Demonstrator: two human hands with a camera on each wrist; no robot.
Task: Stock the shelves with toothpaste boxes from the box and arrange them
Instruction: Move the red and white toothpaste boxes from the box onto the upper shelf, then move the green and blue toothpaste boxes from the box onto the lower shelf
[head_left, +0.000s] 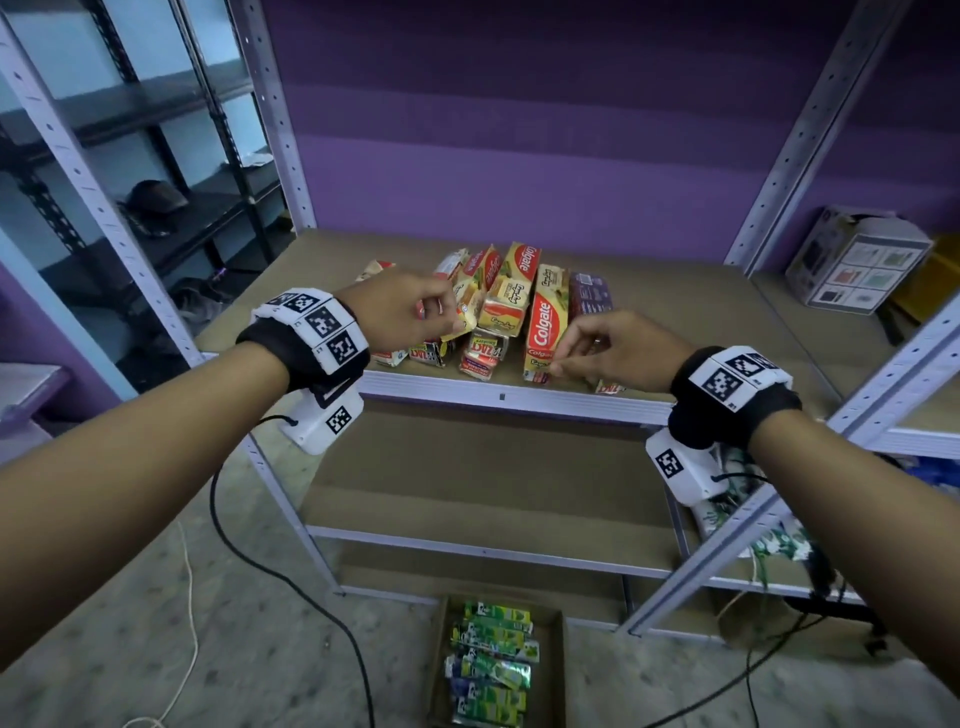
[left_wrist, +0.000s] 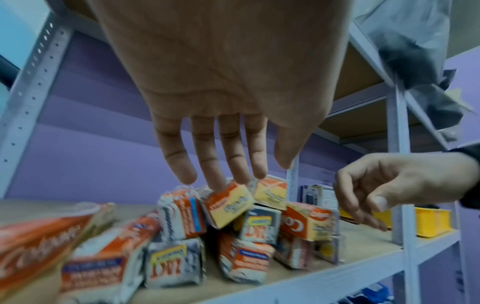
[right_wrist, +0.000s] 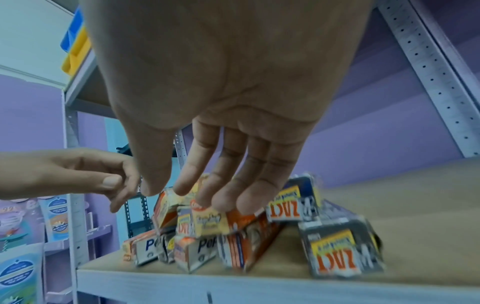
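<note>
Toothpaste boxes (head_left: 511, 306) are heaped in a loose two-layer pile at the front middle of the shelf board (head_left: 701, 312), some flat, some tilted across each other. Arranging is judged to be the step in hand; stocking is not finished, since green packs are seen in the carton (head_left: 556, 670) on the floor, well below the shelf board and in front of it.

Left hand (head_left: 402, 312) is held over the left side of the pile, fingers relaxed and apart in the left wrist view, tips touching or just above a tilted yellow-and-orange box (left_wrist: 228, 205); nothing is clamped. Right hand (head_left: 618, 345) is held at the right front of the pile, fingers extended and loosely together, tips resting on or just beside the long Colgate box (head_left: 545, 332); whether contact is made cannot be told, motion blur. No grip is seen.

Next move is judged to call for the tilted upper boxes being lifted off or squared up, ends lined with the shelf board's front edge, then the lower row straightened. Care is needed: the pile is loose and close to that edge, so boxes could be knocked off.
</note>
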